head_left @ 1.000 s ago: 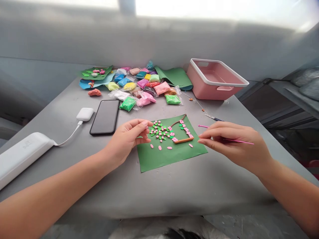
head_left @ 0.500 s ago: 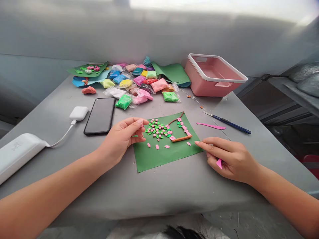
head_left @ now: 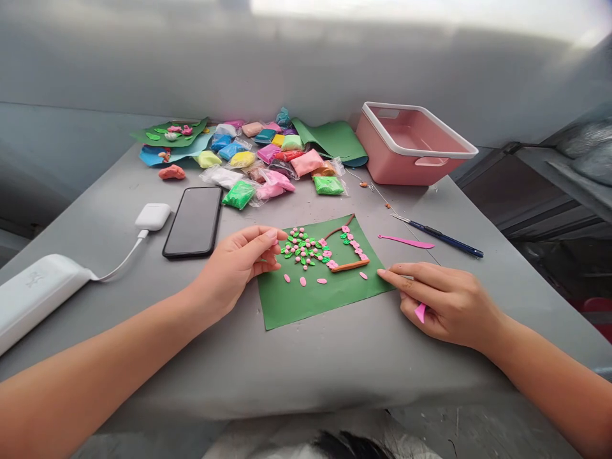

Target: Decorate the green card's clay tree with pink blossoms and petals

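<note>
Held the left hand (head_left: 243, 259) at the left edge of the green sheet (head_left: 306, 309), fingers curled and thumb against the fingertips; could not tell about anything pinched between. Gripped a pink tool (head_left: 421, 313) in the curled fingers of the right hand (head_left: 442, 303), with only a flared end in sight; pointed the index finger at the sheet's right edge, touching or just short, could not tell. Had the sheet flat on the grey table (head_left: 315, 370), between both hands. Saw on its upper part a cluster of leaves and pink balls (head_left: 303, 248), then a brown strip (head_left: 350, 266), with pink flowers (head_left: 354, 245) above the strip's right end. Counted four pink petals (head_left: 303, 281) below, one near the right index finger. Saw a pink knife (head_left: 406, 241) and a blue tool (head_left: 444, 238) beyond the right hand, a phone (head_left: 193, 222) beyond the left. Noted clay packets (head_left: 239, 195) heaped farther back, beside a pink box (head_left: 399, 167).
</note>
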`<state>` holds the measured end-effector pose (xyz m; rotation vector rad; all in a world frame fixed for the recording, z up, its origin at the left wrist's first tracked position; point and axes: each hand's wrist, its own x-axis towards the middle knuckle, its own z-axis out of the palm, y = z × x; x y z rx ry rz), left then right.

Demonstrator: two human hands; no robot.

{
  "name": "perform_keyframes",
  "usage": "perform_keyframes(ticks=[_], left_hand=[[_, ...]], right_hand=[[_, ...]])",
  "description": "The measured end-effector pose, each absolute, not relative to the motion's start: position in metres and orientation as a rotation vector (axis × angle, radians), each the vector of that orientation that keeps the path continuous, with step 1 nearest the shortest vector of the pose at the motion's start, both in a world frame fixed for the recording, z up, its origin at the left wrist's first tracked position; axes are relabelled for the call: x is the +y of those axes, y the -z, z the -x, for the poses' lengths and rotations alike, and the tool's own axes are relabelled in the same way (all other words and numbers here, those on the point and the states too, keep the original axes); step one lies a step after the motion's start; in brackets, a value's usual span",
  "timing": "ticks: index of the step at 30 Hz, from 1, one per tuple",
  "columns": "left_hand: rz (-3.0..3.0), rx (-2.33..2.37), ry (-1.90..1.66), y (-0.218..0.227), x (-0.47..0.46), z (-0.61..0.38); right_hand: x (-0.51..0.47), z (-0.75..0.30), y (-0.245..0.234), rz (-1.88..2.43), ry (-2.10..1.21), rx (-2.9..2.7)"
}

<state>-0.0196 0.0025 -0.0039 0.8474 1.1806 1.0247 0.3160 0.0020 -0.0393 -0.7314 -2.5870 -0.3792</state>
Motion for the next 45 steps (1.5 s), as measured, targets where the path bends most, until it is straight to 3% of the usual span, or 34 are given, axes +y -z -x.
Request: perform_keyframes(ticks=[16, 21, 29, 45], left_hand=[[-0.878, 1.207, -1.006, 0.006, 0.003, 0.019], [-0.913, 1.176, -1.033, 0.007, 0.001, 0.018], [-1.078, 1.1, -0.957, -0.001, -0.006, 0.015], [-1.186, 0.813, -0.873, 0.013, -0.014, 0.007]], right_hand=[[-0.001, -0.318, 0.028, 0.798, 0.076, -2.465], [0.005, -0.296, 0.006, 0.805, 0.124, -2.308], [0.004, -0.215, -0.039, 0.632, -0.106, -2.264], [0.004, -0.199, 0.013, 0.416, -0.129, -2.229]])
